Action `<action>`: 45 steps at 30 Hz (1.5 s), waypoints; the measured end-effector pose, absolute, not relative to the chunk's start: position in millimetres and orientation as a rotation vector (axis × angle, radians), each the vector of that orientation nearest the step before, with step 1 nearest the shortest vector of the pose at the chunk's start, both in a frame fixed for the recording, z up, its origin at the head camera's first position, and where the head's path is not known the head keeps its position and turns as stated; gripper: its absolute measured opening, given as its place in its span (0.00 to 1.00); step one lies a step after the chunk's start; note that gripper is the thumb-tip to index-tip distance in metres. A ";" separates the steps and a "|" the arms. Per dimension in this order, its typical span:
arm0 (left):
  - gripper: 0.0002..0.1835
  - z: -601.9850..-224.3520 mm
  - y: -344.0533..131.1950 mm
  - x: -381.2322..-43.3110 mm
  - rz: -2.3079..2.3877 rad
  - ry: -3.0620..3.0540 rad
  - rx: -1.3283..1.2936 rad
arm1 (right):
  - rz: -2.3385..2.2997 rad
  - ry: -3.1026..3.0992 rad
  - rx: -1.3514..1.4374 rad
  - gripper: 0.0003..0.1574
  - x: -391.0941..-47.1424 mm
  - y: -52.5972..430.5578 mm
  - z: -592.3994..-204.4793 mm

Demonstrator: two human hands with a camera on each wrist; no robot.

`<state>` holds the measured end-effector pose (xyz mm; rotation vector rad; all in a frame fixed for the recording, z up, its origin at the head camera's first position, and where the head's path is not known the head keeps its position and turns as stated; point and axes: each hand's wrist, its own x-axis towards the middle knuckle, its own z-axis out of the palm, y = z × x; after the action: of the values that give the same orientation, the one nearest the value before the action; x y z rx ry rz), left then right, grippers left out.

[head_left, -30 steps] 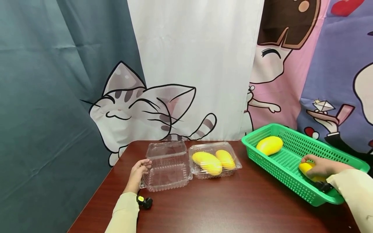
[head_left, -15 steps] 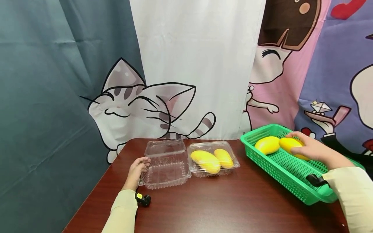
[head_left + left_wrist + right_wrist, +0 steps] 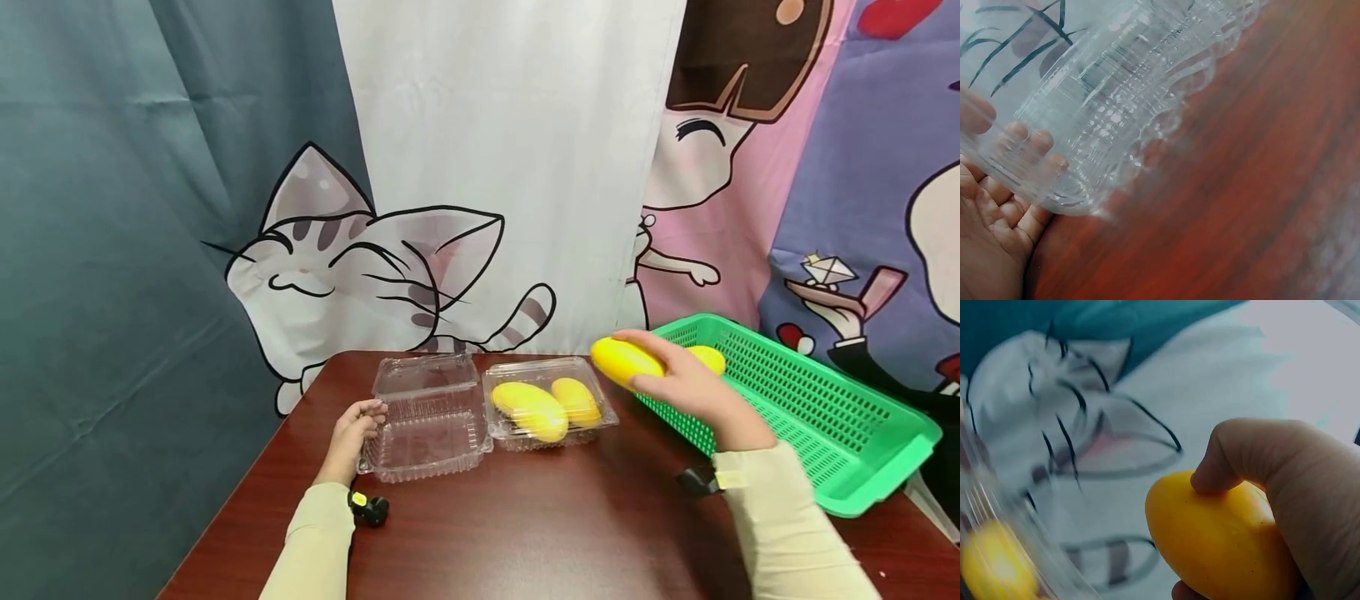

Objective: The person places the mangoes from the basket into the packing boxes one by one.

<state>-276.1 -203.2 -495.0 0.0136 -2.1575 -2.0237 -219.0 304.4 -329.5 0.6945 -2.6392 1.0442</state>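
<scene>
My right hand point(image 3: 690, 382) holds a yellow mango point(image 3: 627, 362) in the air, left of the green basket. The thumb point(image 3: 1222, 469) presses on the mango's side in the right wrist view. At the left, my left hand point(image 3: 356, 435) grips the left edge of a clear plastic clamshell box point(image 3: 431, 442), whose lid point(image 3: 425, 375) is tipped back. In the left wrist view, fingers point(image 3: 1038, 142) show through the box's clear wall. Beside this box stands a second clamshell box point(image 3: 517, 433) with its lid down over two mangoes point(image 3: 531, 412).
A green perforated basket point(image 3: 840, 492) stands at the right, with one mango point(image 3: 707, 358) at its far end, partly hidden by my right hand. The brown table point(image 3: 525, 533) stretches in front of the boxes. A printed curtain point(image 3: 480, 125) hangs behind.
My right hand has lifted the mango out of the basket and carried it left, to near the covered box. My left hand stays at the edge of the box without mangoes.
</scene>
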 end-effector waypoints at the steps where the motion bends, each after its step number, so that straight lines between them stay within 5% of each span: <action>1: 0.20 -494.0 -203.7 -276.7 -2.023 -2.163 0.016 | 1.070 -2.629 0.707 0.37 -219.9 294.6 -332.6; 25: 0.19 -492.6 -202.6 -277.9 -2.003 -2.159 0.029 | 1.163 -2.679 1.021 0.42 -237.8 89.0 -396.9; 45: 0.21 -493.7 -201.7 -276.3 -1.964 -2.209 0.034 | 0.643 -2.861 1.067 0.31 -238.3 21.1 -438.8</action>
<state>-276.3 -201.7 -493.7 0.0339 -2.2089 -1.9638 -238.3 21.1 -438.8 1.0670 -2.8606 0.6429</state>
